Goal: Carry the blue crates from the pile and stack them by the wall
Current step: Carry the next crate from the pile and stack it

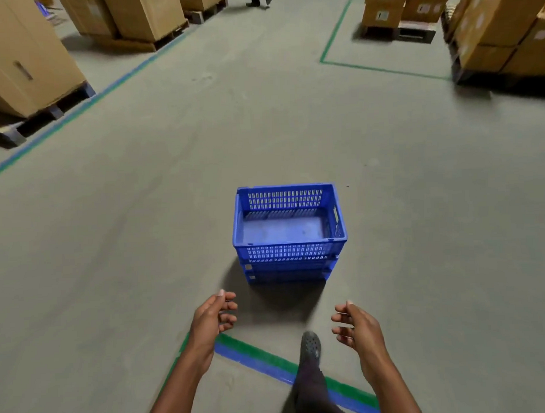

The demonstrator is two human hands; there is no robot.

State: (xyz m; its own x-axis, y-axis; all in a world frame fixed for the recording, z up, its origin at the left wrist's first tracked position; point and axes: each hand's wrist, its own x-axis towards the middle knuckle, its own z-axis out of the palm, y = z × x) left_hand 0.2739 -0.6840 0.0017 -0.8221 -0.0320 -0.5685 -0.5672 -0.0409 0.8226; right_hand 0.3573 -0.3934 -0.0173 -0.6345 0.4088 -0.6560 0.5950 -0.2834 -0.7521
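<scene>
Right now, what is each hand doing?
Left hand: open, fingers loosely curled, holding nothing.
Right hand: open, holding nothing, short of the blue slotted plastic crates.

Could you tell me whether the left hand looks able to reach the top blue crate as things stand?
Probably yes. The left hand holds nothing, its fingers loosely curled, and only bare floor lies between it and the nested blue crates. It isn't touching them yet.

A: Status of the blue crates (289, 236)?
B: Nested in one upright stack on the floor, beyond the green-and-blue floor tape (270, 365). Top crate is open-topped and empty, with slotted walls.
A: Count?
B: About three; the lower rims are partly hidden.
</scene>
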